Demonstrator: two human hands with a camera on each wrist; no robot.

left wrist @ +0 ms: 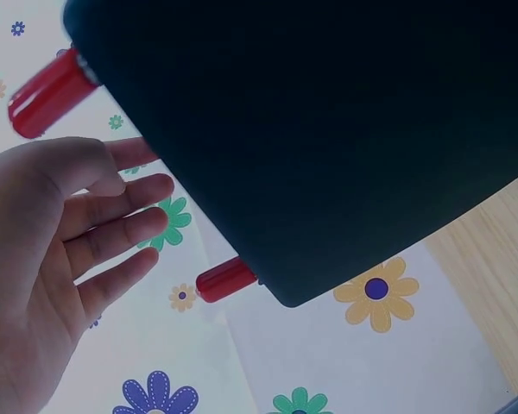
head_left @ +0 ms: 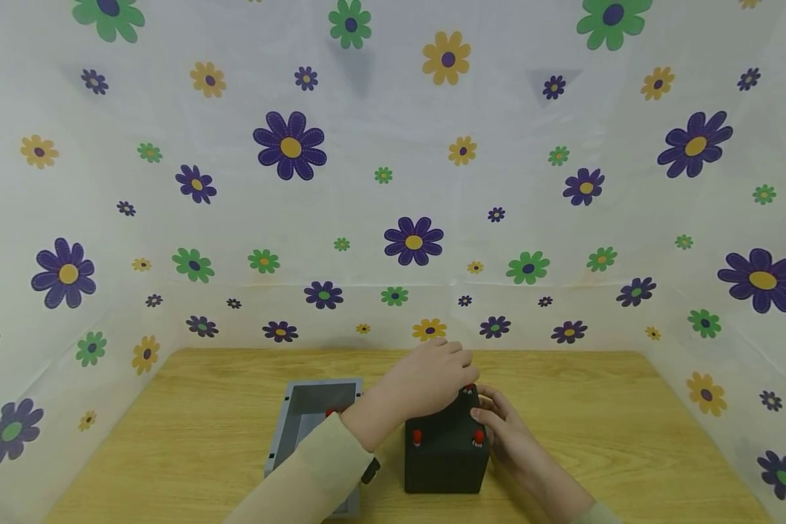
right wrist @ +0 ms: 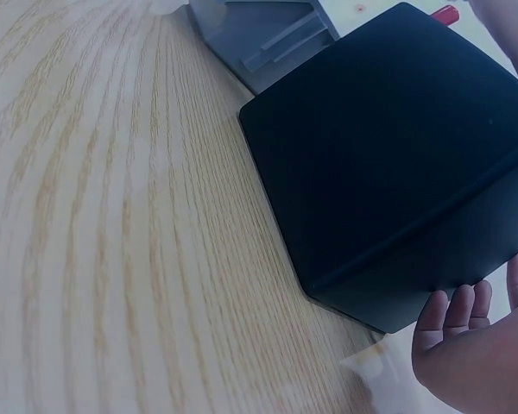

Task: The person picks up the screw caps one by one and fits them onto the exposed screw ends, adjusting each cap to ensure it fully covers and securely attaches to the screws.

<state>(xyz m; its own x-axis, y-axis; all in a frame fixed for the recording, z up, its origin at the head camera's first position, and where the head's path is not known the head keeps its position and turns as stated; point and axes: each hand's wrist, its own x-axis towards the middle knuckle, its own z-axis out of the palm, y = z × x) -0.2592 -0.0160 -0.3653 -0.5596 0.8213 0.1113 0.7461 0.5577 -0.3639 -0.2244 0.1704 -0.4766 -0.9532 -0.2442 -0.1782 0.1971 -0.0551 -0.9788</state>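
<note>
Flowered sheeting backs a wooden table (head_left: 563,437). Left hand (head_left: 432,378) lies spread atop the black box (head_left: 445,455); right hand (head_left: 507,437) presses flat against its right side. It looks rigid, smooth-sided, best gripped by its flat sides.

Grey open box (head_left: 314,407) on the wooden table (head_left: 596,429), flower-printed white sheeting (head_left: 393,182) behind and beside.

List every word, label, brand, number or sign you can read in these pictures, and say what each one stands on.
None can be read.
Black box: plain dark faces with red pegs, no lettering in any view.
Grey tray: no label visible.
Flowered backdrop: printed flowers only, no words.
Wooden table: bare grain.
The left hand covers the box top, so anything under it is hidden.
</note>
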